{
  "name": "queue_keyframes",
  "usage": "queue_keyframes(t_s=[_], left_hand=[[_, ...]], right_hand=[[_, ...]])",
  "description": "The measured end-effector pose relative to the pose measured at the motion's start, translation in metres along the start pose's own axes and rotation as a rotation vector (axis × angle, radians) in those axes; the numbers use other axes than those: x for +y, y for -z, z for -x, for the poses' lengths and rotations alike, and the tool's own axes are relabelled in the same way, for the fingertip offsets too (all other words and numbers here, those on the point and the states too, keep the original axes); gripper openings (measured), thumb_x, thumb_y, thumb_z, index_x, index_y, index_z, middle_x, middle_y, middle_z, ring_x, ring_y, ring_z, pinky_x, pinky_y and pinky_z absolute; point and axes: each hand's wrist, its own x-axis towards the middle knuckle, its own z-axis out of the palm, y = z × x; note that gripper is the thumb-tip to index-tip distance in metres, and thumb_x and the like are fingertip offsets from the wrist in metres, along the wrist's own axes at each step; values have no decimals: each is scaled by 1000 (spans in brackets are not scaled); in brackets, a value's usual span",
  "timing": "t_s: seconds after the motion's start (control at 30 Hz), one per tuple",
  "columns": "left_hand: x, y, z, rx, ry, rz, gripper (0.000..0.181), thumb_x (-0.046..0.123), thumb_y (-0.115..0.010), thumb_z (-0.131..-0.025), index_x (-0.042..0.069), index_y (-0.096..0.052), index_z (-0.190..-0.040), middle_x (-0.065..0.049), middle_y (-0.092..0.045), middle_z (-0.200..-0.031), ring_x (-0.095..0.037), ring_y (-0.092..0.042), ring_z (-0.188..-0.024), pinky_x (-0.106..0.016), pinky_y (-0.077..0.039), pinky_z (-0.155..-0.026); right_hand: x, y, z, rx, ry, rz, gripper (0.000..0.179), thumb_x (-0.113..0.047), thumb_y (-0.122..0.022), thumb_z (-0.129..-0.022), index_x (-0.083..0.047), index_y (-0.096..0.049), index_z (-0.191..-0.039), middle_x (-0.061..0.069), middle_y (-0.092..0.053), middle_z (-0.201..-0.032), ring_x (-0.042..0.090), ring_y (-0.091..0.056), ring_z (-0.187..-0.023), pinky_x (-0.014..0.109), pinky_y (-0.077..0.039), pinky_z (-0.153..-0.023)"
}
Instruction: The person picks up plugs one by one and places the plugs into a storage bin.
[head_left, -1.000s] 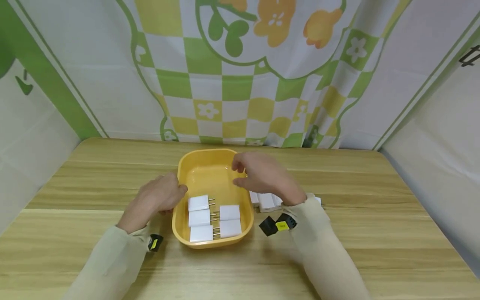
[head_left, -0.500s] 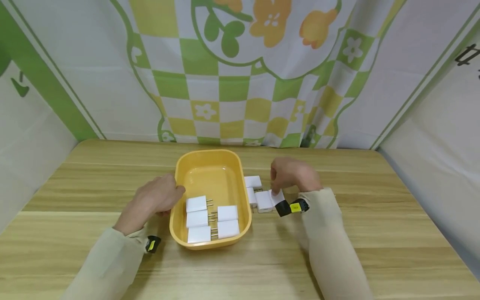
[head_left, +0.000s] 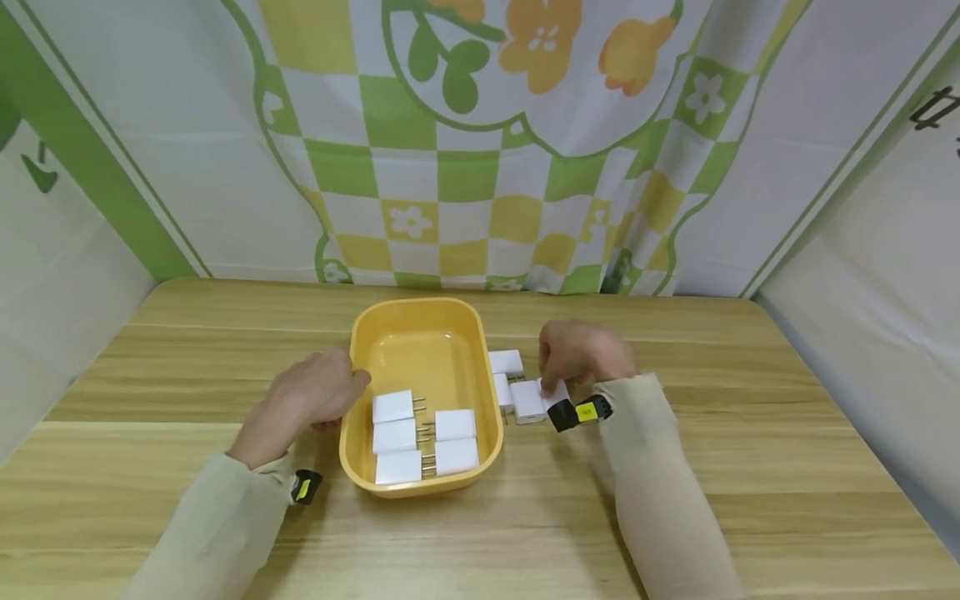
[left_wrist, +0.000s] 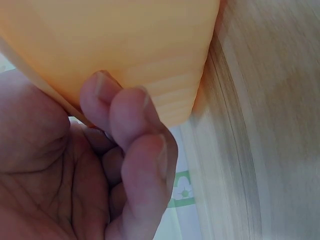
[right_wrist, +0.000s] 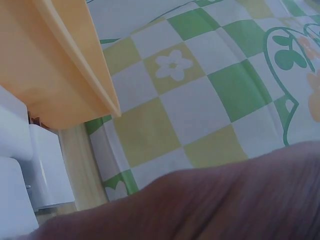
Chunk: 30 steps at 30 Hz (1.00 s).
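A yellow plastic tray (head_left: 420, 358) holds several white charger plugs (head_left: 394, 436) with metal prongs, arranged in two columns at its near end. My left hand (head_left: 318, 387) grips the tray's left rim, thumb over the edge; in the left wrist view its curled fingers (left_wrist: 145, 160) lie against the outer wall. On the table right of the tray, my right hand (head_left: 588, 350) pinches a white charger plug (head_left: 558, 393), partly covered by the fingers and wrist camera. Beside it lie more white charger plugs (head_left: 528, 401), one close to the tray wall. The right fingertips are hidden in the right wrist view.
The wooden table (head_left: 480, 550) extends around the tray. Behind it hangs a green, yellow and white checkered curtain (head_left: 472, 175). White cloth walls (head_left: 885, 250) flank the table on both sides.
My right hand has moved from above the tray's right rim to the plugs on the table and taken hold of one. The left hand stays on the rim.
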Motion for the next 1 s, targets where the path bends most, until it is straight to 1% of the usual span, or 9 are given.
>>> queue_keyframes(t_s=[0.13,0.23,0.37,0.5,0.57,0.67,0.77,0.87,1.0], left_hand=[[0,0,-1,3,-6,-1,37,20,-38,-101,4,-58,-74,-10,-63,-61,-21,-59,-50,-31,-47,-48],[0,0,-1,4,-8,0,36,20,-38,-100,4,-57,-74,-10,-62,-61,-21,-59,-49,-31,-47,-47],[-1,0,0,11,-12,7,35,19,-38,-100,5,-57,-74,-10,-62,-61,-20,-59,-49,-31,-48,-47],[-1,0,1,10,-11,11,36,20,-38,-100,4,-57,-74,-10,-62,-61,-20,-58,-49,-31,-47,-47],[-1,0,0,8,-9,10,36,21,-38,-101,4,-57,-75,-10,-62,-61,-20,-58,-49,-31,-47,-47],[-1,0,0,10,-9,7,36,21,-38,-101,4,-58,-75,-10,-62,-61,-20,-58,-49,-31,-46,-47],[0,0,0,12,-10,2,37,21,-38,-101,4,-58,-75,-10,-62,-60,-20,-57,-48,-30,-45,-46],[0,1,0,14,-11,-5,37,21,-38,-100,4,-58,-74,-9,-62,-59,-20,-57,-48,-30,-45,-46],[0,1,0,12,-7,-8,37,21,-38,-100,4,-59,-74,-9,-62,-59,-20,-57,-48,-30,-45,-46]], right_hand=[[-1,0,-3,5,16,28,16,-7,-80,-78,-9,-65,-81,1,-54,-71,11,-42,-56,27,-36,-52],[0,0,-4,15,16,26,15,-7,-80,-79,-9,-66,-81,1,-54,-71,12,-42,-56,27,-36,-52],[2,1,-6,42,20,-2,14,-7,-79,-80,-8,-67,-86,2,-55,-74,12,-42,-55,28,-38,-53],[6,2,-7,78,27,-21,18,-11,-80,-80,-7,-66,-92,2,-57,-77,12,-42,-56,29,-41,-56],[8,3,-7,94,34,-11,19,-13,-81,-80,-7,-67,-92,2,-58,-78,12,-45,-59,29,-42,-58],[11,4,-8,117,36,18,20,-19,-82,-81,-9,-67,-91,1,-60,-82,14,-50,-68,30,-43,-62],[14,5,-10,135,26,45,22,-25,-82,-84,-10,-67,-91,2,-63,-91,17,-54,-77,32,-45,-65],[17,6,-11,151,21,65,24,-28,-80,-86,-9,-67,-90,3,-64,-92,18,-54,-79,33,-45,-66],[20,6,-11,168,11,66,26,-31,-79,-87,-7,-68,-90,5,-66,-91,18,-55,-77,32,-45,-64]])
